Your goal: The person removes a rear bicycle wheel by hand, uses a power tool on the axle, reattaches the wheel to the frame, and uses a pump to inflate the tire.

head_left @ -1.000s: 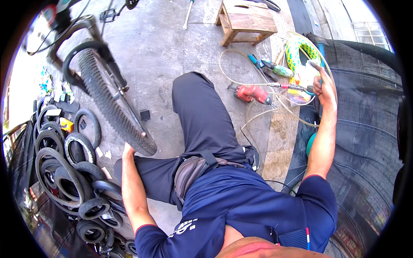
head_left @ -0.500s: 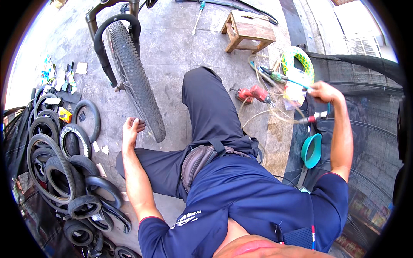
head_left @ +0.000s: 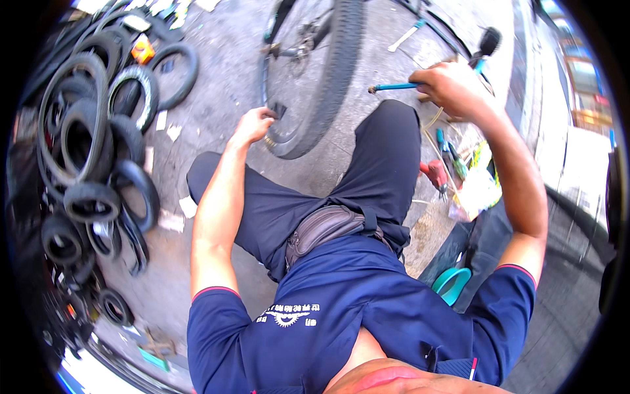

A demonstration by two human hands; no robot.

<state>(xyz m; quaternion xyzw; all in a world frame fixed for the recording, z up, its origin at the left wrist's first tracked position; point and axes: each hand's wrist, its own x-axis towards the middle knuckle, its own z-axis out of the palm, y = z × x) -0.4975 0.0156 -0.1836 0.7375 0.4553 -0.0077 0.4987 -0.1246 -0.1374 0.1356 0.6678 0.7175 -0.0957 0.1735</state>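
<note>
The front bicycle tire (head_left: 338,72) hangs above the floor, slightly blurred, with its rim and hub showing. My left hand (head_left: 252,126) is at the lower left of the wheel, fingers curled at the rim; what they hold, if anything, is too small to make out. My right hand (head_left: 446,88) is raised right of the tire, closed on a blue hose (head_left: 394,87) with a small brass-coloured tip pointing at the wheel. Below it lie a red power tool (head_left: 434,176), clear hoses and green-handled tools (head_left: 453,154). My legs are bent on either side below the wheel.
Piled tires and tubes (head_left: 74,131) cover the left side, with paper scraps (head_left: 172,220) and an orange box (head_left: 142,49). A teal basin (head_left: 451,285) sits on dark sheeting at lower right. A long tool (head_left: 408,34) lies beyond the wheel.
The view has swung round. My right hand has moved from the tool pile toward the wheel, bringing the blue hose. My left hand has stayed by the wheel, which now hangs more side-on.
</note>
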